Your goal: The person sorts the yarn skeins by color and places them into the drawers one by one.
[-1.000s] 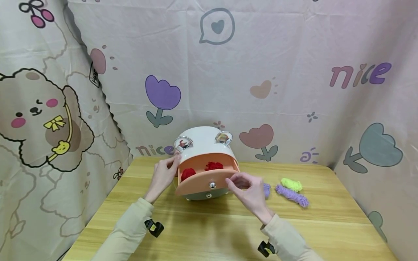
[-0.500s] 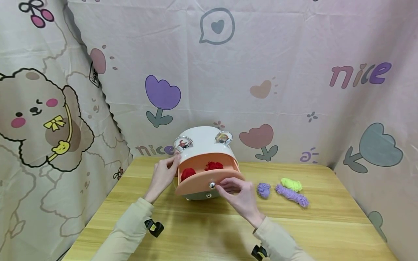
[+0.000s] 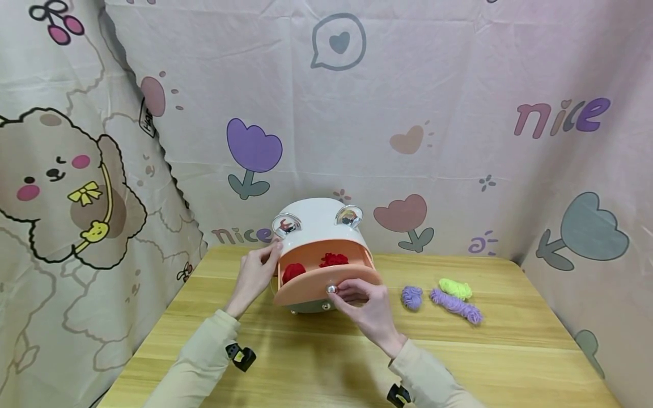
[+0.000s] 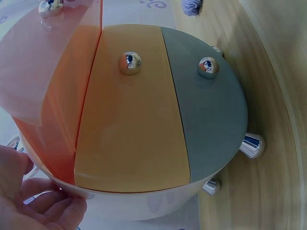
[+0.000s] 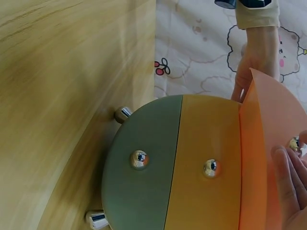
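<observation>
A round-fronted white drawer box (image 3: 318,218) with two silver ears stands on the table. Its top pink-orange drawer (image 3: 306,286) is pulled out, with a red yarn ball (image 3: 293,272) and a curly red yarn bundle (image 3: 334,259) inside. My left hand (image 3: 253,277) holds the box's left side just below the ear, fingers curled at the rim in the left wrist view. With thumb and fingertips, my right hand (image 3: 369,311) pinches the silver drawer knob (image 3: 331,289). The mustard drawer (image 4: 132,115) and green drawer (image 4: 208,115) below are closed.
To the right lie a small purple yarn ball (image 3: 411,297), a longer purple yarn skein (image 3: 456,306) and a yellow-green one (image 3: 456,289). The wooden table (image 3: 306,368) meets a printed curtain (image 3: 326,130) behind the box.
My right hand has moved left from the drawer's right edge to the knob and now pinches it. The purple yarn ball came fully into view. The left hand and drawer stay put.
</observation>
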{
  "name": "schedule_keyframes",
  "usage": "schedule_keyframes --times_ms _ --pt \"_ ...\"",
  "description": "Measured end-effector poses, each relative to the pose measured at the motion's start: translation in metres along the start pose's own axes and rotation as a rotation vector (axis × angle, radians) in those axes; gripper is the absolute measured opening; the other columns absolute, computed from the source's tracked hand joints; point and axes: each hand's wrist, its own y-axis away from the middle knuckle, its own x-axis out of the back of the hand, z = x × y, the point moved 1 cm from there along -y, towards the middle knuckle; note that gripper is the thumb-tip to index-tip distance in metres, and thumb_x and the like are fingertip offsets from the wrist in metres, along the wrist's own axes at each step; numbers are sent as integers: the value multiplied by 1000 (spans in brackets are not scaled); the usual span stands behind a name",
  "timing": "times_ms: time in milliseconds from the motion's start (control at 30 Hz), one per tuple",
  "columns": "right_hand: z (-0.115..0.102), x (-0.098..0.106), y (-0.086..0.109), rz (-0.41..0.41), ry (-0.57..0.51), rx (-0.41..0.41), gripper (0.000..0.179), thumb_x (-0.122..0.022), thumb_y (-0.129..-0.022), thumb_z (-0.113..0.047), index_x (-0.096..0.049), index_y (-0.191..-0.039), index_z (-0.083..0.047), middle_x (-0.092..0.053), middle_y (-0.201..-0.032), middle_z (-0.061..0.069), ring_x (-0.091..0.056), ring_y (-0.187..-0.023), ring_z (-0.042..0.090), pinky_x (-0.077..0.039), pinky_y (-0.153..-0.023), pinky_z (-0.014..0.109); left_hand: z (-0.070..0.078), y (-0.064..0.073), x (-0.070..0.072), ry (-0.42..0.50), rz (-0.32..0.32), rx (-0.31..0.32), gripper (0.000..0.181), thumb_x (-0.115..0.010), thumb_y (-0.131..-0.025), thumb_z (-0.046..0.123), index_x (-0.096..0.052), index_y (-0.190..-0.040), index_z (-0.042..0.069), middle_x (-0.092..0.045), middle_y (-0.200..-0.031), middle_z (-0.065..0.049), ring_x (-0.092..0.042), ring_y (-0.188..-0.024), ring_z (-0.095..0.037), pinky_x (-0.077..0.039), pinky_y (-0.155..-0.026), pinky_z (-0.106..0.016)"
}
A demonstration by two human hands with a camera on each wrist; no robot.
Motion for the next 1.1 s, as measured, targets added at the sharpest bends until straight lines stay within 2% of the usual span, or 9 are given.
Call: schedule_keyframes --times_ms 367,600,767,933,1100 --pt "0 -3 1 -13 -17 -46 13 -83 -79 -1 -74 -89 -1 -77 -77 15 -72 -68 2 -59 -60 21 0 1 0 5 5 15 45 -53 -104 39 -61 -137 9 -60 -140 -15 -57 -130 -41 -46 -107 -55" --pt "0 -4 -3 -21 -14 -95 13 -82 -80 -2 -73 -90 -1 -77 -82 14 -74 -71 7 -61 -63 25 -1 1 0 -5 -4 5 46 -52 -104 39 -60 -138 8 -59 -141 -14 -62 -124 -39 -52 -99 -52" --pt "0 -5 -7 -12 -9 -106 12 -82 -81 -3 -73 -89 -2 -77 -82 13 -73 -71 8 -61 -64 23 0 1 0 -13 -3 2 47 -51 -105 39 -60 -138 8 -59 -141 -15 -61 -125 -39 -52 -97 -52" --pt "3 -7 -11 -3 -20 -113 10 -81 -82 -3 -73 -89 -1 -77 -81 14 -74 -71 10 -61 -65 23 1 0 0 -9 8 -1 45 -53 -104 39 -61 -137 9 -61 -139 -14 -58 -129 -40 -48 -104 -55" --pt "7 -10 -17 -3 -27 -174 10 -81 -83 -5 -74 -90 -2 -78 -82 13 -75 -72 10 -61 -65 24 0 0 0 -2 13 4 44 -53 -104 39 -62 -136 10 -60 -141 -10 -55 -133 -39 -43 -111 -56"
